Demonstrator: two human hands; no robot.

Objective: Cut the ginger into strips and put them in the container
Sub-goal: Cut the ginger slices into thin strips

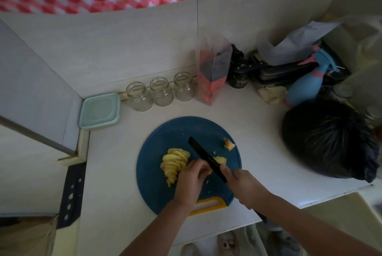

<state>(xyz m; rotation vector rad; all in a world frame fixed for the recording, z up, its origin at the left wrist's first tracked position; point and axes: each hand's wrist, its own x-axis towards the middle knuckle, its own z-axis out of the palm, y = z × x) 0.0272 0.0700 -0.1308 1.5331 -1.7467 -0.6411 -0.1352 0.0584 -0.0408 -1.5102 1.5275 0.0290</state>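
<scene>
Left hand (pixel 191 177) pinches yellow ginger (pixel 220 160); right hand (pixel 241 185) grips flat black knife (pixel 203 155).

Knife (pixel 203 157) handle buried inside right hand (pixel 241 185). Ginger piece (pixel 220 160) half hidden by blade and left hand (pixel 191 177). Dark jar (pixel 237 78) label too small to read. Forearms cropped at bottom edge.

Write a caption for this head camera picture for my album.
Left hand holds ginger on a blue cutting board while right hand slices it with a black knife.
</scene>
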